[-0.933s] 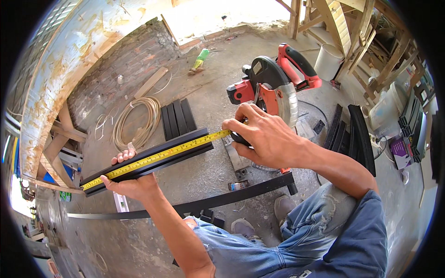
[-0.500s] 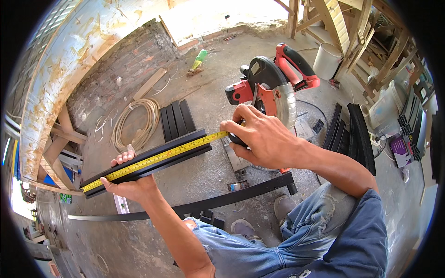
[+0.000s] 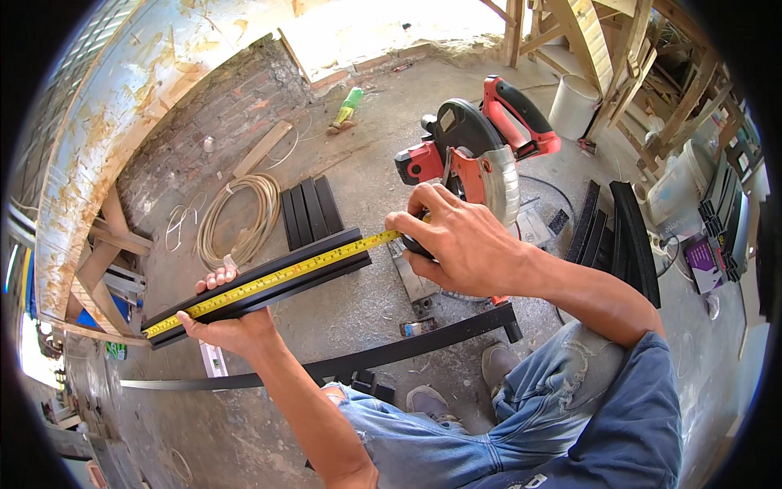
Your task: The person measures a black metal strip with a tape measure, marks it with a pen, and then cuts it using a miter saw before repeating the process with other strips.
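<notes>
A short black metal profile [image 3: 314,248] is held up in my left hand [image 3: 244,326], its fingers wrapped under it and the thumb on top near the left end. Along its length lies the yellow blade of a tape measure [image 3: 285,282], pulled out past the right end. My right hand [image 3: 464,240] closes round the tape measure's case, which the fingers mostly hide. Just beyond that hand stands a red and black miter saw [image 3: 481,155]. Below the held piece, a long black profile [image 3: 375,355] lies across in front of my feet.
Several cut black profiles [image 3: 314,213] lie beside a coiled hose [image 3: 240,220]. More black pieces [image 3: 627,236] rest to the right of the saw. A white bucket [image 3: 575,107] and wooden framing [image 3: 586,41] stand at the far right. A green bottle [image 3: 350,103] is farther back.
</notes>
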`<state>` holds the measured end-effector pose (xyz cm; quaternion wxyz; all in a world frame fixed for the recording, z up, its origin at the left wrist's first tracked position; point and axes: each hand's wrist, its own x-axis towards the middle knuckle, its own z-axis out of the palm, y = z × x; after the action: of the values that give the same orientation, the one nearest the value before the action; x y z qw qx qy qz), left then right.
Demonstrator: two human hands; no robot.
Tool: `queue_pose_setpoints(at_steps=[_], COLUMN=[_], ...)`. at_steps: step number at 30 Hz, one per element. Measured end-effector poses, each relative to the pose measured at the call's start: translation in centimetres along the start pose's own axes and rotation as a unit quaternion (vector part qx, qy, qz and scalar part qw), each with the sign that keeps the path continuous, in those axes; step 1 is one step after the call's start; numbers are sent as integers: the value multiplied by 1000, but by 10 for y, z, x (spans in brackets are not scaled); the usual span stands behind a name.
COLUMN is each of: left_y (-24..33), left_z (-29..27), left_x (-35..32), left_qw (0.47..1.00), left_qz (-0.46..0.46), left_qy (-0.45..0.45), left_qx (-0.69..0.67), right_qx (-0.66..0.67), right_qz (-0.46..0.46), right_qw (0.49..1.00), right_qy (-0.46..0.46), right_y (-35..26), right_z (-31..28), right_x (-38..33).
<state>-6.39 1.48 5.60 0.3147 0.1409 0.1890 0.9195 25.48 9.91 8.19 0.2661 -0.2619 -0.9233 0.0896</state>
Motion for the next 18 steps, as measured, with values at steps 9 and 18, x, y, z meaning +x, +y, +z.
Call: queue_pose_setpoints(at_steps=[9,18], left_y=[0,-1], left_z=[0,0], left_x=[0,0], left_qw=[1000,1000], left_qz=[4,3], left_qy=[2,-5], left_qx=[1,-2], right_qx=[-16,-20], right_qz=[-6,-8], right_qw=[1000,1000], right_qy=[7,7], right_y=[0,1], right_z=[-1,1], right_x=[1,1])
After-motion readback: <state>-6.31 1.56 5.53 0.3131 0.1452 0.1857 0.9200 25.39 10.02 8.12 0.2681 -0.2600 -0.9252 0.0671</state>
